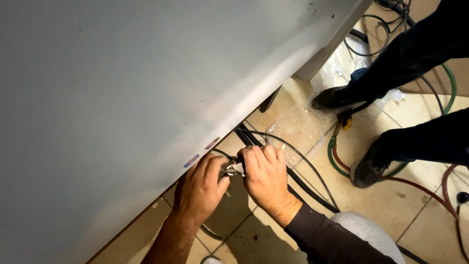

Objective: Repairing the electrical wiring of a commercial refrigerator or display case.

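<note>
My left hand (199, 188) and my right hand (264, 176) meet close to the floor, just below the lower edge of a large white appliance panel (146, 83). Both hands close around a small metal fitting (234, 169) where black cables (303, 183) come together. The fingers of the right hand curl over the cable end; the left thumb and fingers pinch the fitting from the other side. What lies between the palms is mostly hidden.
Another person's dark trousers and black shoes (366, 164) stand on the tiled floor at the right. Green and red hoses (337, 156), loose black wires and a clear plastic bag (298, 129) lie around them. My knee (366, 234) is at the bottom.
</note>
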